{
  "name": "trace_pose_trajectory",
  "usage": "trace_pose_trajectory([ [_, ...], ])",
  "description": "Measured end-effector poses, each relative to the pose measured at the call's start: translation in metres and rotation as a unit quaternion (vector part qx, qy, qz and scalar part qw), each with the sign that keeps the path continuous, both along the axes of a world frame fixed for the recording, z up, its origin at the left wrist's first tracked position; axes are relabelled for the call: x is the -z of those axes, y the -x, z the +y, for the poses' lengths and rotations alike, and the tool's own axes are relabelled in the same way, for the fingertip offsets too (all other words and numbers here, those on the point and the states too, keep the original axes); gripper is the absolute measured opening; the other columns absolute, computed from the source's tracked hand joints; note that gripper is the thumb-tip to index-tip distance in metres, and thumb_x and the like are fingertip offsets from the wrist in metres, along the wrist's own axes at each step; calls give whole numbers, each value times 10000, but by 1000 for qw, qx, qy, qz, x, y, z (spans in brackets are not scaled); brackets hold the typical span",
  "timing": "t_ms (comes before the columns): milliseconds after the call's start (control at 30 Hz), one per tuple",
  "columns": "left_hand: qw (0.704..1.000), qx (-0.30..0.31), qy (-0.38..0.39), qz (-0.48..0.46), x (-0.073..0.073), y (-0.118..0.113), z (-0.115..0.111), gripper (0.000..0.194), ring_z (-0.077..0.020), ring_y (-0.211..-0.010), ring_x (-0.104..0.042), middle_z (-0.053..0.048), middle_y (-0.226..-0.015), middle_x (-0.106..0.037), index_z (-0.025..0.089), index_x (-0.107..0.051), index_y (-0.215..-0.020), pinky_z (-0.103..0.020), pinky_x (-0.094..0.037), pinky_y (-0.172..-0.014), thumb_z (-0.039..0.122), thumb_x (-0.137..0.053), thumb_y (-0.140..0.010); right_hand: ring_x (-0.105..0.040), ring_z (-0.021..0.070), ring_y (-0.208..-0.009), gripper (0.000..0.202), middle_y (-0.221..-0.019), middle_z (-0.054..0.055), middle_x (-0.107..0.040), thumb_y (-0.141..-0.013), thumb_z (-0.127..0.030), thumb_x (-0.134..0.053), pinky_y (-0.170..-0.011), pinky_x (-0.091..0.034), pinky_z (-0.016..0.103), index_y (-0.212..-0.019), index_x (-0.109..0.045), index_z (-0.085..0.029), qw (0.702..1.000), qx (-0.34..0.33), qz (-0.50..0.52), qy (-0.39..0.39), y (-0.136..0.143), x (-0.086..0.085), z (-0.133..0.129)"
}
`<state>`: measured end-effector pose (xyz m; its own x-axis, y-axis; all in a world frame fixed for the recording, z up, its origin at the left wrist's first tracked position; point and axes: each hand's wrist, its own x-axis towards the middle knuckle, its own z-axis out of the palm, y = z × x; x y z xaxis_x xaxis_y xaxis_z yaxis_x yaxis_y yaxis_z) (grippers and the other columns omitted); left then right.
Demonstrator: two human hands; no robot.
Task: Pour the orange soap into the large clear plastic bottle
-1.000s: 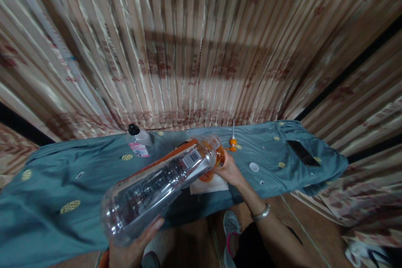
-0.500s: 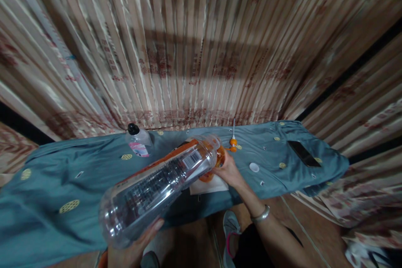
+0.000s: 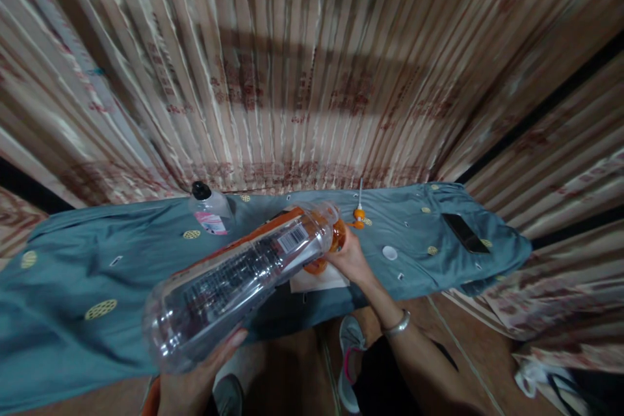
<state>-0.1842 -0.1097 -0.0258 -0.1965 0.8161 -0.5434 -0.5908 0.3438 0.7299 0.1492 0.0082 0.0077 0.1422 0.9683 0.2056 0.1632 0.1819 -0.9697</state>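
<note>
My left hand (image 3: 195, 380) grips the base of a large clear plastic bottle (image 3: 234, 286) with an orange label. The bottle is tipped nearly flat, its neck pointing away over the table. My right hand (image 3: 348, 259) holds an orange funnel-like piece (image 3: 327, 253) at the bottle's mouth, above a white paper (image 3: 319, 281) lying on the teal cloth. The mouth itself is partly hidden by the bottle's shoulder. A silver bangle sits on my right wrist.
A teal cloth covers the table (image 3: 97, 273). On it stand a small bottle with a black cap (image 3: 207, 211), an orange-tipped tool (image 3: 359, 208), a white cap (image 3: 389, 252) and a black phone (image 3: 465, 234). Striped curtains hang behind. My shoes (image 3: 348, 351) are below the table edge.
The big bottle's base has dropped slightly toward me and left. Both hands keep their grips; the view has shifted a little.
</note>
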Motion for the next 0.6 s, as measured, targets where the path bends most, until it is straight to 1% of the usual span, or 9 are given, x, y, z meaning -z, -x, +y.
trace_pose_trajectory([
  [33, 1000, -18, 1, 1, 6, 2, 1, 324, -456, -1364, -662, -66, -977, -867, 309, -831, -936, -622, -627, -973, 459, -917, -662, -802, 296, -973, 632, -1043, 35, -834, -567, -407, -983, -909, -660, 431, -1093, -665, -260, 1000, 5, -7, 0, -1, 1, 0],
  [100, 999, -36, 11, -6, 15, 5, 0, 398, -430, -1482, -553, -80, -1145, -857, 293, -817, -1129, -623, -589, -1027, 462, -837, -769, -797, 298, -955, 616, -1018, 34, -830, -563, -410, -981, -916, -654, 444, -1068, -662, -256, 999, 15, -30, 0, -2, 3, 0],
  [133, 999, -33, 13, -9, 17, 5, -1, 411, -414, -1529, -496, -83, -1226, -841, 288, -804, -1186, -607, -577, -1052, 438, -810, -804, -794, 299, -952, 612, -1013, 34, -828, -564, -409, -980, -923, -651, 451, -1063, -660, -257, 999, 18, -42, 0, -3, 3, 0],
  [200, 999, -29, 19, -12, 19, 7, -3, 391, -383, -1585, -416, -81, -1321, -811, 279, -803, -1195, -552, -567, -1084, 375, -796, -816, -788, 309, -982, 619, -1034, 41, -825, -572, -405, -978, -938, -645, 461, -1081, -657, -259, 998, 17, -54, 2, -5, 2, 0],
  [267, 999, -31, 13, -5, 17, 8, -2, 397, -363, -1607, -380, -75, -1367, -791, 288, -802, -1204, -530, -568, -1087, 377, -774, -818, -781, 323, -1032, 627, -1070, 55, -820, -583, -409, -974, -958, -638, 468, -1102, -657, -259, 998, 7, -58, 2, -6, 1, 0],
  [400, 1000, -13, -1, 10, 6, 6, 1, 521, -411, -1591, -404, -102, -1385, -779, 297, -771, -1297, -625, -553, -1080, 499, -722, -819, -782, 322, -1032, 620, -1088, 62, -818, -599, -412, -963, -942, -643, 457, -1117, -660, -254, 998, 6, -55, 1, -7, -1, -1],
  [500, 999, 18, -9, 48, 2, 3, 1, 521, -438, -1597, -392, -125, -1375, -782, 275, -796, -1229, -637, -531, -1110, 547, -756, -786, -787, 312, -1012, 630, -1075, 55, -820, -592, -418, -978, -915, -651, 441, -1107, -656, -254, 999, 7, -49, -3, -7, 1, -1],
  [600, 995, 27, -23, 92, 6, 1, -5, 397, -382, -1640, -318, -70, -1425, -763, 291, -830, -1094, -570, -486, -1174, 565, -774, -812, -790, 295, -976, 621, -1048, 44, -823, -592, -423, -990, -879, -655, 416, -1091, -658, -259, 999, 6, -51, -9, -8, 2, -1],
])
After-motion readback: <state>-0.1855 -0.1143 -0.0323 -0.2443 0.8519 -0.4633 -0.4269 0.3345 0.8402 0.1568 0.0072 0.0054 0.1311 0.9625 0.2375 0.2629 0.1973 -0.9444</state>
